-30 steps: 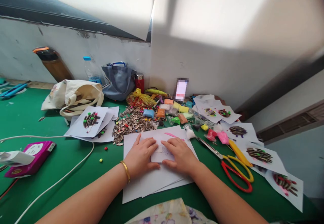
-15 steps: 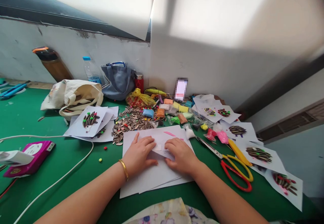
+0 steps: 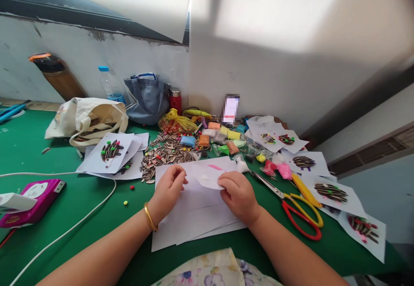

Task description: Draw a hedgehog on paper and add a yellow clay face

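Note:
Several white sheets (image 3: pixel 190 225) lie stacked in front of me on the green table. My right hand (image 3: pixel 239 194) pinches the edge of a small white paper piece (image 3: pixel 207 178) just above the stack. Over the stack's left part is my left hand (image 3: pixel 168 192), its fingers curled together; whatever they hold, if anything, is hidden. A pink strip (image 3: pixel 215 167) shows near the top of the paper. Beyond the sheets spreads a pile of striped seeds (image 3: pixel 168 150), with packets of coloured clay (image 3: pixel 204 140) beside it.
Red-and-yellow scissors (image 3: pixel 300 215) lie right of the sheets, near seed-decorated papers (image 3: pixel 351 193). More decorated papers (image 3: pixel 93 158) are at left, with a cream bag (image 3: pixel 87 117), a cable and a magenta power strip (image 3: pixel 35 202). A phone (image 3: pixel 230 108) leans on the wall.
My left hand has lifted off the small paper and curled its fingers. My right hand has moved slightly right and now pinches the paper's edge, which is raised. The view has shifted a little.

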